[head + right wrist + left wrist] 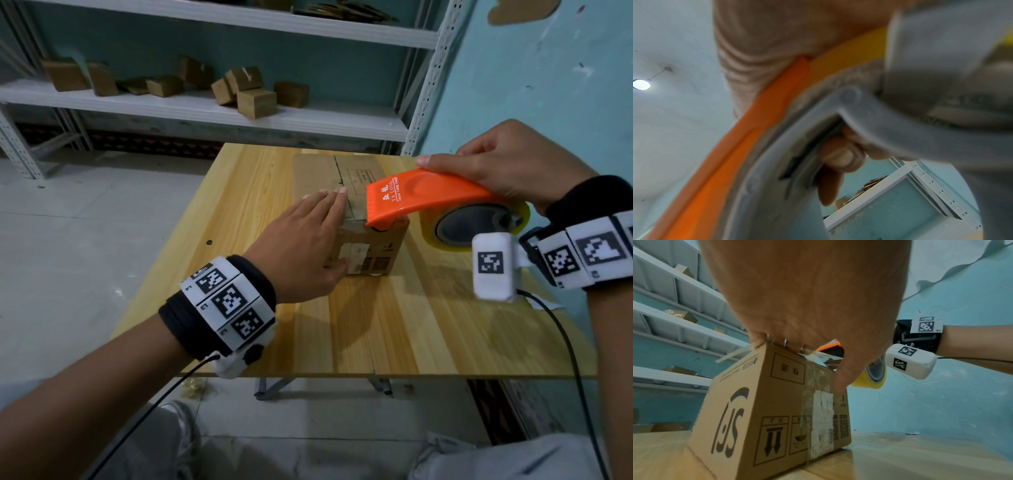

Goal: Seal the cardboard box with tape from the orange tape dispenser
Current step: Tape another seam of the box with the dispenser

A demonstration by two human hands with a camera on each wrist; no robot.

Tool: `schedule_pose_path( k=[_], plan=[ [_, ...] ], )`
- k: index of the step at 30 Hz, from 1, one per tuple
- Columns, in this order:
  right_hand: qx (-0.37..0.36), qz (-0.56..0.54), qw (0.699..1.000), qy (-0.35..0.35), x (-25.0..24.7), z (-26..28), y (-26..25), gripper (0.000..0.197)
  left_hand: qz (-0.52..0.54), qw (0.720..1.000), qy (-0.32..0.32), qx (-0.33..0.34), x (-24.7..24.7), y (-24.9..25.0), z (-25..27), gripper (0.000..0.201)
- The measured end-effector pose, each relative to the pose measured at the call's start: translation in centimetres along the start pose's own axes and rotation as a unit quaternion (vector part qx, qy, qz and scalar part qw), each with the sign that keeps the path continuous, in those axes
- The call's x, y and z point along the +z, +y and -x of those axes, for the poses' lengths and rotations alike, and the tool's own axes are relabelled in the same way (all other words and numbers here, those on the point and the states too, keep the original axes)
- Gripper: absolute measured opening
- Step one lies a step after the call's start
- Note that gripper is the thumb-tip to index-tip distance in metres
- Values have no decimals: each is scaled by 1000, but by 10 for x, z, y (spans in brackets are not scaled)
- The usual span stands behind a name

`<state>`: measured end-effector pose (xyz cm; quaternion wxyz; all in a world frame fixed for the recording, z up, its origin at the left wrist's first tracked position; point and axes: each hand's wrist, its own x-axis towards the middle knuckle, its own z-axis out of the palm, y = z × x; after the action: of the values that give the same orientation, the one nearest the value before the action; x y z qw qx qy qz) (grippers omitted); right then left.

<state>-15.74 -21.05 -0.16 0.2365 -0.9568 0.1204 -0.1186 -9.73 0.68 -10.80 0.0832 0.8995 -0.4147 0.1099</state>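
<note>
A brown cardboard box (pixel 322 174) stands on the wooden table (pixel 394 329); its printed side (pixel 760 410) fills the left wrist view. My left hand (pixel 308 233) lies flat on the box's near top edge, fingers straight, thumb down the front face. My right hand (pixel 507 164) grips the orange tape dispenser (pixel 421 195), whose front edge rests on the box top at the near right. A yellowish tape roll (pixel 479 224) sits in the dispenser. In the right wrist view, fingers (pixel 840 155) curl round the grey hub beside the orange shell (pixel 748 129). Clear tape (pixel 818 356) glints at the box's top edge.
White metal shelving (pixel 205 113) behind the table holds several small cardboard boxes (pixel 257 102). A turquoise wall (pixel 531 85) stands at the right. Bare table surface lies in front of the box. Cables run from both wrist cameras.
</note>
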Motion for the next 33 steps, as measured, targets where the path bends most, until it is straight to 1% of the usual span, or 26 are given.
schedule_pose_path(
  k=[4,7,9,11,13,14,15,17,18,19,20,22,25,28,33],
  plan=[
    [0,0,1000,1,0,1,2,56,19,1000,8,-5,0,0,0,90],
    [0,1,1000,3,0,1,2,56,75,997,7,-26,-6,-2,-1,94],
    [-2,-1,1000,5,1,1,4,57,108,993,-7,-35,-12,-9,-3,97],
    [-5,-3,1000,8,0,2,4,58,144,988,-35,-36,-17,-18,-5,101],
    [-8,-3,1000,9,0,2,4,59,222,972,-58,-48,-23,-27,-6,99],
    [-9,-3,1000,10,0,2,4,60,268,960,-59,-57,-24,-33,-6,91],
    [-10,-5,1000,12,0,1,4,62,305,949,-52,-63,-24,-38,-7,77],
    [-9,-8,1000,13,0,0,5,67,347,935,-24,-75,-23,-46,-10,43],
    [-9,-9,1000,14,0,0,5,68,364,928,-8,-83,-21,-49,-11,34],
    [-9,-9,1000,16,0,-1,5,69,374,923,5,-93,-20,-49,-12,33],
    [-11,-9,1000,16,0,-1,5,70,369,924,10,-100,-19,-49,-13,34],
    [-14,-13,1000,17,1,-1,6,70,331,939,7,-99,-18,-46,-16,37],
    [-16,-16,1000,18,2,-2,6,70,289,954,-14,-84,-17,-42,-21,42],
    [-17,-15,1000,21,2,-2,6,68,228,971,-29,-64,-15,-40,-25,42],
    [-20,-32,999,20,3,2,6,70,229,971,-8,-69,-17,-45,-23,37]
  ],
)
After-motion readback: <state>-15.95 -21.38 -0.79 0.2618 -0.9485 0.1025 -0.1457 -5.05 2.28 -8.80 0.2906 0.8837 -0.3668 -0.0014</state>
